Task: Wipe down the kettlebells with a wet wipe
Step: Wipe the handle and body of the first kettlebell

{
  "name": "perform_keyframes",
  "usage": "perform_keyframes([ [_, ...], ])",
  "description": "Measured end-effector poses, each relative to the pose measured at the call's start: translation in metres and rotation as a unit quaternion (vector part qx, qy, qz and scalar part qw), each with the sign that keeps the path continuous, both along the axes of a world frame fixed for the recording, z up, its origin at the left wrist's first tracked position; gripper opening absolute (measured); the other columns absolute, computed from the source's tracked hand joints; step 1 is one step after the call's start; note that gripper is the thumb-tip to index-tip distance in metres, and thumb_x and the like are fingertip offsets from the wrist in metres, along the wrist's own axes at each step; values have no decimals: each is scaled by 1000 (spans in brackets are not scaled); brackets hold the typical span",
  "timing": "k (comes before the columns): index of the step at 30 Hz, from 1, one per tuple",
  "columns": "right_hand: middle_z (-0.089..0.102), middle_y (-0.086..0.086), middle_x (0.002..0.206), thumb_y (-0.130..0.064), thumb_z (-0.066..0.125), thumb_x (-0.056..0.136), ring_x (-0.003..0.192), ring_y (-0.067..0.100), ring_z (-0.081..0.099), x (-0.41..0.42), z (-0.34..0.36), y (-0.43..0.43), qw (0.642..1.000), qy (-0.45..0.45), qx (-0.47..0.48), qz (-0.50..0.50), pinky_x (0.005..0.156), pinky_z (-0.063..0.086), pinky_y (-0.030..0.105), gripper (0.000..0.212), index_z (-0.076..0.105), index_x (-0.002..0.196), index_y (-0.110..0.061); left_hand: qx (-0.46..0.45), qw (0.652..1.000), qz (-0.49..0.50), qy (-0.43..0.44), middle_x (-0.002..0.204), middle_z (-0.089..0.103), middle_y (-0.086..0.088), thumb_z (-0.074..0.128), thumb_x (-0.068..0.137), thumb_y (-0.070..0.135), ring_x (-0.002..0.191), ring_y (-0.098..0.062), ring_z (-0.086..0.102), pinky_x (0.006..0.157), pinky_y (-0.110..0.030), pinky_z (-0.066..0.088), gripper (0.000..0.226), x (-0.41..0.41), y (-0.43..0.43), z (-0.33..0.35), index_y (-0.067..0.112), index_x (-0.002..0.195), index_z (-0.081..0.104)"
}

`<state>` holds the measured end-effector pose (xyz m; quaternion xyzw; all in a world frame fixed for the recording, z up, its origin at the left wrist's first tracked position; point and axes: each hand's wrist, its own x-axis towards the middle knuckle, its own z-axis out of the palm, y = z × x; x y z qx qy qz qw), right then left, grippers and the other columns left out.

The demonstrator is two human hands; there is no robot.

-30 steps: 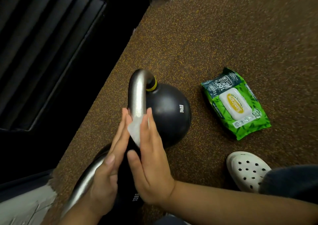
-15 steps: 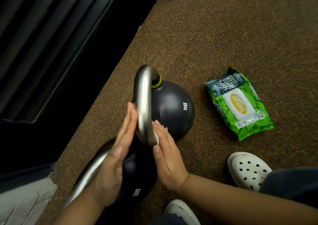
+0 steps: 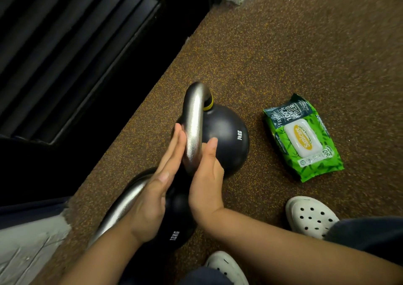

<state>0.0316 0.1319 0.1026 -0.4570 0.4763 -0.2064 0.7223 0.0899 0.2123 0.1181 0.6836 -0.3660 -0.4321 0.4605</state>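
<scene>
At 9 o'clock a dark slatted panel fills your left side, meeting the speckled brown floor along a diagonal edge. At 7 o'clock stands the 12 kg kettlebell, its steel handle running under your left wrist. Your left hand is flat, fingers straight and together, laid against the left side of the 14 kg kettlebell's handle at the centre. Your right hand lies open and flat against the handle's right side, so the two palms sandwich the steel bar without curling round it. No wipe shows between them; whether one sits under your right palm, you cannot tell. The 14 kg kettlebell sits just beyond. At 3 o'clock the green wipes pack lies flat, lid closed. At 5 o'clock are your white clogs.
</scene>
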Motion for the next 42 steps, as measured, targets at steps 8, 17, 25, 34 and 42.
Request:
perform_keyframes([
  [8, 48, -1, 136, -36, 30, 99, 127, 10, 42, 18, 11, 25, 992, 44, -27, -112, 110, 30, 32, 40, 45, 135, -23, 24, 999, -15, -45, 158, 6, 10, 14, 91, 38, 145, -1, 5, 111, -8, 8, 62, 6, -1, 12, 12, 147, 17],
  [17, 31, 4, 153, -31, 25, 101, 142, 15, 25, 29, 43, 12, 992, 33, -80, -92, 116, 19, 39, 45, 26, 146, -25, 70, 996, 62, 10, 151, 21, 21, 22, 81, 57, 133, 17, 20, 110, -4, 14, 64, 5, -7, 48, 32, 140, 24],
  [25, 41, -4, 145, -29, 27, 102, 122, -9, 38, 30, 115, 34, 986, -126, -75, 78, 91, 28, -6, 44, 22, 146, -33, -13, 982, 183, -46, 116, 56, 35, 20, 103, 22, 114, 21, 46, 87, 2, 36, 37, 10, 13, 111, 35, 128, 44],
  [34, 37, -5, 148, -64, 18, 92, 132, 3, 34, 30, 115, 87, 927, -200, 53, 312, 103, 24, 19, 63, 30, 144, -32, -38, 938, 311, -147, 132, 34, 35, 32, 100, 20, 117, 30, 32, 88, 8, 28, 45, -6, 78, 97, 30, 144, 25],
  [42, 36, -4, 149, -51, 25, 96, 136, 4, 31, 24, 62, 86, 919, -166, -3, 357, 116, 20, 27, 58, 34, 144, -19, 106, 898, 379, -197, 113, 61, 8, 35, 100, 30, 111, -12, 54, 90, -23, 38, 36, 16, 136, 70, 21, 130, 52],
])
